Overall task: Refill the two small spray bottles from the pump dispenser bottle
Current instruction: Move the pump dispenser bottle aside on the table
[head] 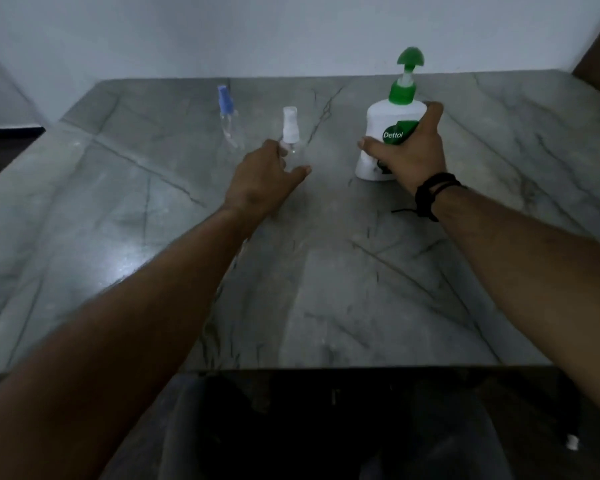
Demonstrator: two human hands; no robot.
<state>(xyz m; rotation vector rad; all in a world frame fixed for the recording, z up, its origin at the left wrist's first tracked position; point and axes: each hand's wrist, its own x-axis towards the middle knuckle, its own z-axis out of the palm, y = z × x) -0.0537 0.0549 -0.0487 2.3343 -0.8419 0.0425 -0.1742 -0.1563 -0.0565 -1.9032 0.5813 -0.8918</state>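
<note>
Left hand [262, 174] gripping white-capped spray bottle [290, 133], centre; right hand [407, 150] clasping pump dispenser bottle [392, 133], right; blue-capped spray bottle [227, 116] far left, untouched; step: gathering; next, seemingly: uncap sprayer.

A white pump bottle [383, 140] with a green pump head is held upright on the grey marble worktop [326, 271] by the right hand [407, 152], fingers and thumb curled round its body. A clear spray bottle [290, 133] with a white cap is clasped by the left hand [262, 174]. A blue-capped spray bottle [227, 117] is seen standing apart, farther left. A black band [430, 197] is worn on the right wrist.
</note>
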